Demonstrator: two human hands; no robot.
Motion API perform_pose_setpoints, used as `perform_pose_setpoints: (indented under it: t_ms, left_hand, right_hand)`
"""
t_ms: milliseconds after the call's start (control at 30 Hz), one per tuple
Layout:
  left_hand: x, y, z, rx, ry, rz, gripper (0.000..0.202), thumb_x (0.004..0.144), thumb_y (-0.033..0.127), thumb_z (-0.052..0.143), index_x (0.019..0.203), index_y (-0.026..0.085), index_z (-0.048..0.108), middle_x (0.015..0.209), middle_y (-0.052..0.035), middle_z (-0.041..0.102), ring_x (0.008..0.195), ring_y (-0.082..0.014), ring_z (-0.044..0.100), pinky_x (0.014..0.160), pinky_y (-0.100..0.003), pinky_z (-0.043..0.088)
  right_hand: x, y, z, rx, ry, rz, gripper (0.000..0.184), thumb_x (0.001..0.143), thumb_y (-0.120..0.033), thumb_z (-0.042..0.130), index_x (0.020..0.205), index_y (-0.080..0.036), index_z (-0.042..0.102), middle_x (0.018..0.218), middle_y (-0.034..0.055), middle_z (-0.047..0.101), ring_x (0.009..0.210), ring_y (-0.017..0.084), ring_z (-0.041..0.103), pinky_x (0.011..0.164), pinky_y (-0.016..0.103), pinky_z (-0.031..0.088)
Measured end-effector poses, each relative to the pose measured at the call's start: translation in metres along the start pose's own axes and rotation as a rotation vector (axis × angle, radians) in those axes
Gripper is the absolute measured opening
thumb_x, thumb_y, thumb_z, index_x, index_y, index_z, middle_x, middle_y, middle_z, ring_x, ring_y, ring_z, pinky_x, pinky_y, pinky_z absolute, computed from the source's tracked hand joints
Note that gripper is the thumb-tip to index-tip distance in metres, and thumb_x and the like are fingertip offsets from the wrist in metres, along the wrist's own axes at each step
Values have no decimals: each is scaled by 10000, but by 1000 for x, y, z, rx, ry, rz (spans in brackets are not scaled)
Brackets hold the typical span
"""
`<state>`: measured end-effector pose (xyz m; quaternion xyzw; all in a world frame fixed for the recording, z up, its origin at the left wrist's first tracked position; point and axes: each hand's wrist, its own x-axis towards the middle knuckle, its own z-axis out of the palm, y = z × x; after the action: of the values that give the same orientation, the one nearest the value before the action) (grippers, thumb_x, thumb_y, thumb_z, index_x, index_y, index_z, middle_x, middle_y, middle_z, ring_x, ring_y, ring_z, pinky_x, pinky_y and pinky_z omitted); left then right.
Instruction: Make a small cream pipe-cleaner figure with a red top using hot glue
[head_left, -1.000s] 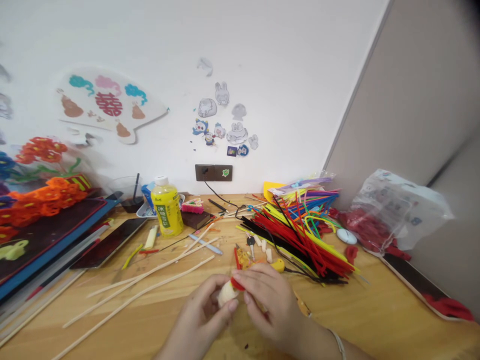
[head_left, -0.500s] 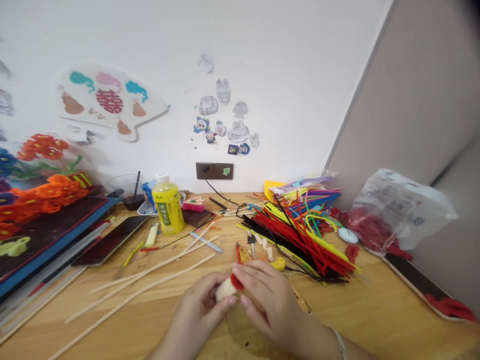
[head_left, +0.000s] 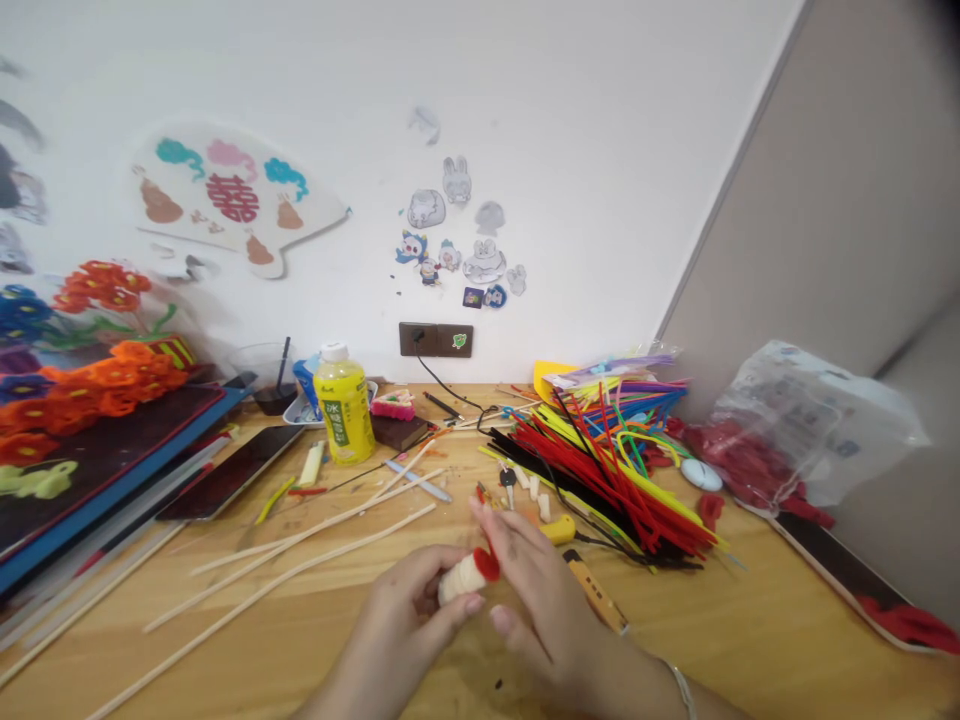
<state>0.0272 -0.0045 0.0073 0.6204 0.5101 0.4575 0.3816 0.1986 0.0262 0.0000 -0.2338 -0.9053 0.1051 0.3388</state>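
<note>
My left hand (head_left: pixel 401 625) is closed round a small cream-coloured piece (head_left: pixel 459 577) with a red fuzzy tip (head_left: pixel 486 564), held just above the wooden desk (head_left: pixel 750 630). My right hand (head_left: pixel 540 600) sits against it from the right, fingers bent and touching the red tip. Just right of my right hand lies a yellow-handled tool (head_left: pixel 592 590). Beyond the hands are a key and several small cream pieces (head_left: pixel 534 490).
A heap of coloured pipe cleaners (head_left: pixel 607 455) lies at the right, with a plastic bag of red material (head_left: pixel 795 430) beyond it. Long wooden sticks (head_left: pixel 300 560) stretch to the left. A yellow bottle (head_left: pixel 343 415), a dark tablet (head_left: pixel 225 480) and orange pipe-cleaner flowers (head_left: pixel 97 385) stand at the left.
My right hand's fingers have lifted off the top of the piece, so more of the red tip shows. The view has shifted slightly left and down.
</note>
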Motion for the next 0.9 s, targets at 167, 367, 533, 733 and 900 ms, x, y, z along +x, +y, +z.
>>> perform_pose_setpoints:
  t_ms: [167,367,533,733,900]
  left_hand:
    - [-3,1,2,84,-38,2,133,667,235,664,774,159,683,739,-80,711,671,-225,627,610,-280,477]
    - [-5,-5,5,105,-72,6,117,680,183,631,784,167,683,735,-61,708,664,-203,618,613,-262,465]
    - [-5,-4,6,118,-76,-20,128,688,241,642,784,164,677,722,-58,689,662,-201,599,599,-259,448]
    - [0,-8,5,-138,-57,-124,183,687,311,645,773,150,639,612,8,583,504,-131,503,476,-226,385]
    - [8,-12,2,-363,-25,-172,380,700,472,637,884,141,609,524,60,503,433,-104,463,441,-216,362]
  right_hand:
    - [2,0,-3,65,-45,24,623,938,-481,154,1433,-145,-17,1489,95,177,1344,234,196,1073,429,238]
    - [6,-7,2,99,-153,16,732,904,-572,123,1425,-92,-63,1487,152,143,1358,245,157,1085,442,196]
    - [0,-1,-4,176,31,83,704,902,-575,183,1434,-142,27,1482,140,176,1346,270,188,1068,470,198]
    - [2,21,-30,267,750,252,327,926,-298,402,635,-194,508,656,2,537,654,149,521,648,284,422]
    - [9,36,-36,400,777,339,95,891,-293,474,872,-210,518,794,16,545,739,150,540,683,277,453]
